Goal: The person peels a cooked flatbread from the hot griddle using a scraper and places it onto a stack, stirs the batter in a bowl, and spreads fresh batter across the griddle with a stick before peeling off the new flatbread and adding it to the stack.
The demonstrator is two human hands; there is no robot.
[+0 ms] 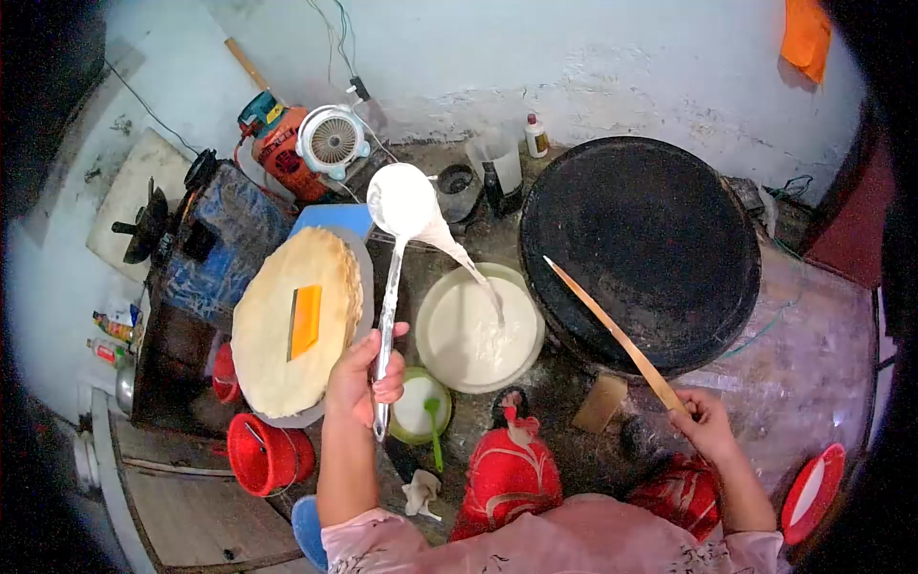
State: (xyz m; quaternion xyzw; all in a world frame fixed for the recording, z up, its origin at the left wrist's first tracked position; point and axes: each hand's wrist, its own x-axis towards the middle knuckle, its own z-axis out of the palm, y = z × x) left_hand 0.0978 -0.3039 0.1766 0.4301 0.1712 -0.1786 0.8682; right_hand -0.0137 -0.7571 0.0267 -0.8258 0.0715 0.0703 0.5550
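My left hand [365, 378] is wrapped round the handle of a metal ladle [402, 203] full of white batter. Batter runs from the ladle's side down into a large bowl of batter [481, 330]. In my right hand [705, 423] is the wide end of a long wooden spatula [617, 332], whose pointed tip lies over the left part of a round black griddle [641, 253]. Left of the ladle is a stack of round flat pancakes [277, 354] with an orange scraper [305, 322] on top.
A small green bowl [411, 407] holding a green spoon stands below the batter bowl. Red buckets [271, 457] are at the lower left. A fan blower [333, 142], a gas cylinder [282, 153] and a bottle [536, 137] are at the back. A block [601, 402] lies below the griddle.
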